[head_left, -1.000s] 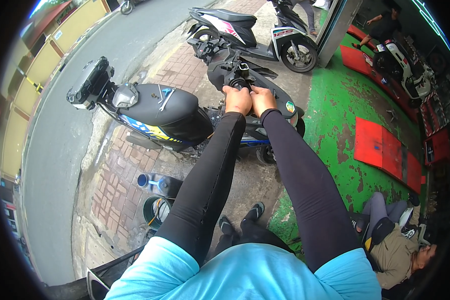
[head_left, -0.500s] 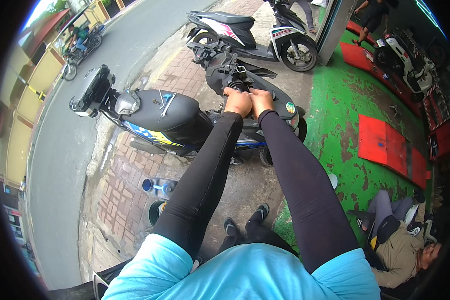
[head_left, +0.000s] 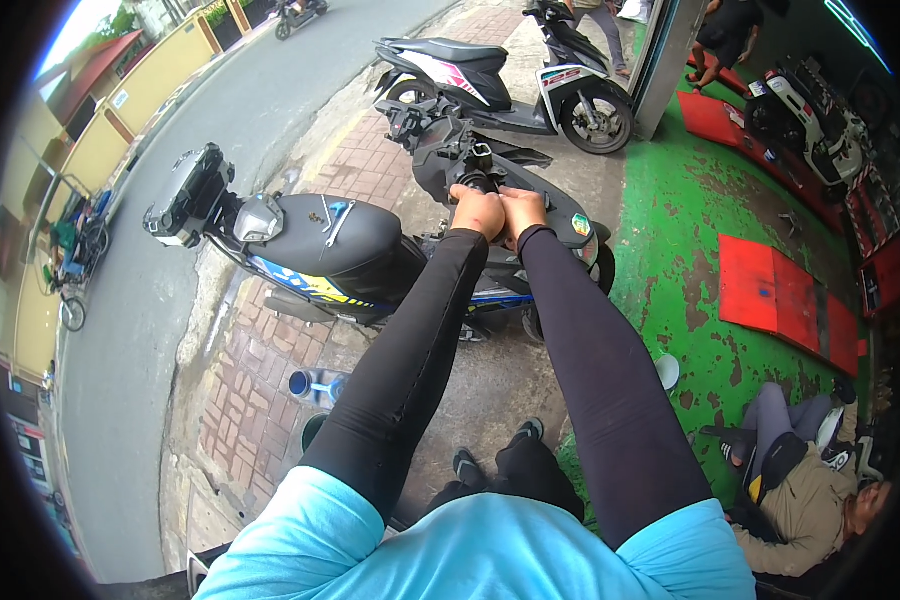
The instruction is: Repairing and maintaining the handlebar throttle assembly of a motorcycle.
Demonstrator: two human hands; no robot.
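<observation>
Both of my arms reach forward to the near handlebar (head_left: 480, 178) of a dark scooter with its front covers partly off. My left hand (head_left: 478, 212) is closed around the handlebar end. Right beside it, my right hand (head_left: 522, 210) is closed on the same end, the two hands touching. Fingers hide the small parts there. On the scooter's black seat (head_left: 355, 245) lie a wrench (head_left: 338, 224) and a blue-handled tool (head_left: 340, 206). A clear lamp-like cover (head_left: 260, 222) sits at the seat's rear, ahead of the top box (head_left: 185, 195).
A white and pink scooter (head_left: 510, 85) stands beyond. Blue containers (head_left: 315, 384) are on the bricks at left, a white bowl (head_left: 667, 372) on the green floor. Red ramp panels (head_left: 780, 295) lie at right; a person (head_left: 795, 495) is low at lower right. Road traffic passes left.
My hands stay on the handlebar end with little visible movement. On the road, a motorcycle with a sidecar has moved nearer along the left, and another motorcycle has appeared at the top.
</observation>
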